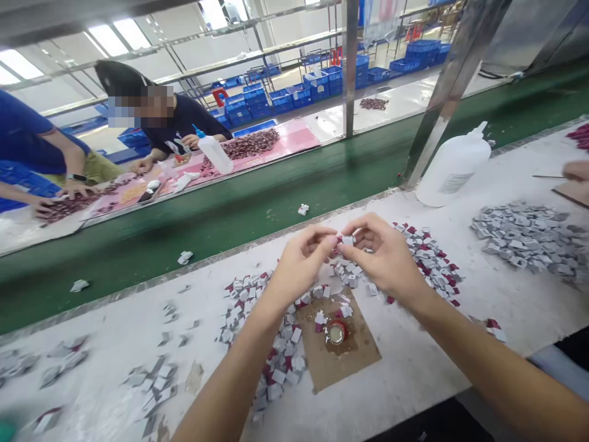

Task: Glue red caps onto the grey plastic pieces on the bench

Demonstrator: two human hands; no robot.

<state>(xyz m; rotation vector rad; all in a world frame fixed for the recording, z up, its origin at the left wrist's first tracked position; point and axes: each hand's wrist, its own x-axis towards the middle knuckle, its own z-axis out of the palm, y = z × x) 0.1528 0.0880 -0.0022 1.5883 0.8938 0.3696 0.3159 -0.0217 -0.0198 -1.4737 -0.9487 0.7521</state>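
Note:
My left hand [307, 258] pinches a small dark-red piece [338, 240] between thumb and fingertips. Against it, my right hand [383, 255] grips a small grey plastic piece [348, 240], so the two parts touch or nearly touch. Below my hands lies a brown cardboard square [359, 356] with a wet patch. On it rests a red-rimmed bottle cap [336, 333], with a few grey and red pieces around it. Piles of grey pieces mixed with dark-red ones [285, 362] spread left of the card and also to the right [435, 264].
A green conveyor belt [257, 212] runs behind the white table, carrying a few loose pieces. A large white bottle [453, 166] stands by a metal post [453, 86]. Grey pieces [524, 239] and a co-worker's hand [577, 170] are at right. Two people work across the belt.

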